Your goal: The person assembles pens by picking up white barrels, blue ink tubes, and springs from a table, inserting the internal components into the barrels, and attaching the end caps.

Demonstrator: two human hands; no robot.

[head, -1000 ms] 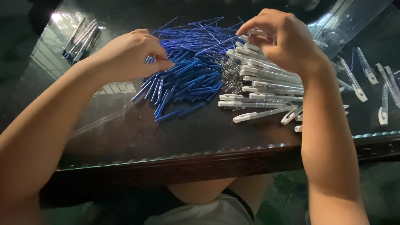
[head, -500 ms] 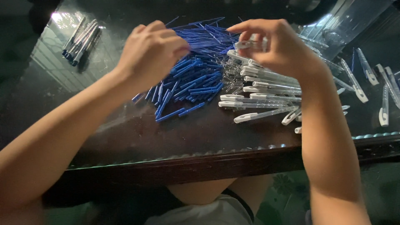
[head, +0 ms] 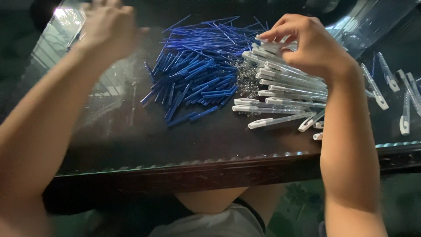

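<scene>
Under right hand (head: 313,46), clear pen barrels (head: 285,85), touching

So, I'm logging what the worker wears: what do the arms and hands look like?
Both forearms are bare, with no sleeves in view. The left hand, motion-blurred, and the right hand show no gloves, rings or watch.

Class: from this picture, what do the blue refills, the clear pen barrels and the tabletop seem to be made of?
Blue refills: probably thin plastic tubes, matte, evenly coloured.
Clear pen barrels: likely transparent plastic, glossy, see-through with opaque white ends.
Tabletop: seemingly glass over dark wood; it shows reflections, and the front edge looks carved and brown.
</scene>
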